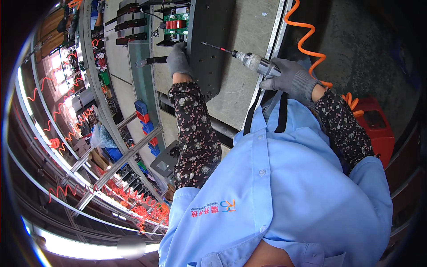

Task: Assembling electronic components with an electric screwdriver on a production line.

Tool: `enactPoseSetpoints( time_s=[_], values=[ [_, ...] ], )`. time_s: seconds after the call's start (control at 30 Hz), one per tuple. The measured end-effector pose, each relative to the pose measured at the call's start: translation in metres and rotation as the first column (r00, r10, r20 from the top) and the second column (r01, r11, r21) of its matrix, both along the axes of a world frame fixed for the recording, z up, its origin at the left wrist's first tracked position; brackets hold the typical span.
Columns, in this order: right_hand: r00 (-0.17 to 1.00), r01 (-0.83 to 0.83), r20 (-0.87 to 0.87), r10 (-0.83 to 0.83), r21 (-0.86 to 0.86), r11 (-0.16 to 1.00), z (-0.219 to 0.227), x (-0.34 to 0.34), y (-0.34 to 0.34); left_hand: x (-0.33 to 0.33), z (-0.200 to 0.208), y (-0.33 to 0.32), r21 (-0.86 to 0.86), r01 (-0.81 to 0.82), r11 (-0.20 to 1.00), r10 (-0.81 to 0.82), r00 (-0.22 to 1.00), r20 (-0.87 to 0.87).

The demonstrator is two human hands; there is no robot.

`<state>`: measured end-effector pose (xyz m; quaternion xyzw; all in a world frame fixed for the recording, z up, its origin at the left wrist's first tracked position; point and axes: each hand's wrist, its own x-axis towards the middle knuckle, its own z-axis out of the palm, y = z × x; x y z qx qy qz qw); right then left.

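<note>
Blue shirt [284, 187] fills the lower frame, nearest the lens. Both hands wear grey gloves. Right hand [291, 80] is closed around the screwdriver [255, 62], its body slanted so the red-shanked bit [215, 47] meets the panel [209, 40] square-on; the orange hose [302, 38] trails clear behind the wrist. Left hand [179, 60] lies flat on the panel's near left edge, judged to be steadying it; whether its fingers curl under cannot be told. Bit tip touches the panel just right of that hand. Green board [176, 23] sits beyond.
</note>
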<state>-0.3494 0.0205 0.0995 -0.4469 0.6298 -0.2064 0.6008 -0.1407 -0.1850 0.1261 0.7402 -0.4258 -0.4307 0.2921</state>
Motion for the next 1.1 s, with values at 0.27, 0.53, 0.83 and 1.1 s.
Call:
enactPoseSetpoints(
  time_s=[0.27,0.53,0.83,1.1],
  values=[
    [1.000,-0.008,0.019,0.007,0.045,0.999,0.003,0.001,0.006,0.010,-0.012,-0.001,-0.134,0.013,0.991,-0.029,0.993,-0.115],
    [1.000,-0.012,0.023,0.011,0.015,1.000,-0.001,0.006,0.006,0.015,0.000,0.006,-0.158,0.195,0.968,-0.220,0.962,-0.162],
    [0.998,-0.055,-0.002,0.055,0.026,0.998,-0.002,0.007,0.004,0.021,0.002,0.014,-0.186,0.245,0.952,-0.272,0.953,-0.137],
    [0.996,-0.088,0.016,0.088,0.016,0.996,-0.006,0.013,0.007,0.032,0.000,0.013,-0.166,0.315,0.934,-0.327,0.944,-0.051]
  ],
)
